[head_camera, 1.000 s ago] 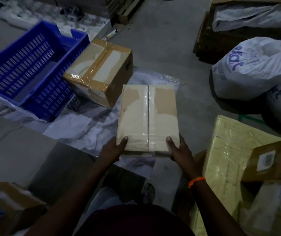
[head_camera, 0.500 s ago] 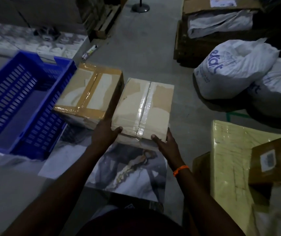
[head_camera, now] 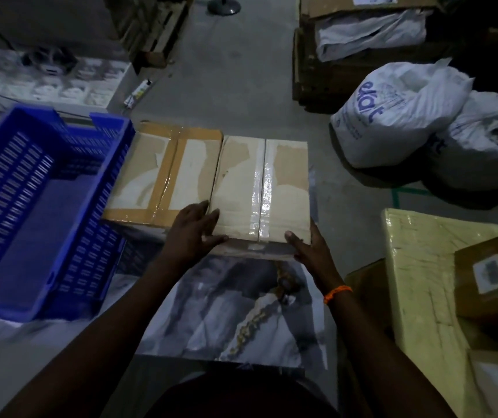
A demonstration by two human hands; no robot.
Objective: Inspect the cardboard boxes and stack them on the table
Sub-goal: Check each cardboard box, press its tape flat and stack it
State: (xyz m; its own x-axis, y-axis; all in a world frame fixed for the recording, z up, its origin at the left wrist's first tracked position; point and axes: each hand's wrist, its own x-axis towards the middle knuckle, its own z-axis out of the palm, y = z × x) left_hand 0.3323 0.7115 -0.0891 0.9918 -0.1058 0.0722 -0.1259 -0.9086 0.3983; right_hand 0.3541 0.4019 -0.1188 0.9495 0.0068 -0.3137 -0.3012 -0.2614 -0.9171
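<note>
Here both hands (head_camera: 195, 233) (head_camera: 309, 251) grip a worn, clear-taped cardboard box (head_camera: 261, 191).

Blue crate (head_camera: 30, 212) blurred, cut off at left; sack lettering (head_camera: 369, 101) partly unreadable.

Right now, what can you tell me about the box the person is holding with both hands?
The box is worn brown cardboard, sealed by a shiny clear tape strip along its top seam, with pale patches of torn paper. It sits flat beside a second box, their sides apparently touching. The left hand and right hand grip its near corners.
</note>
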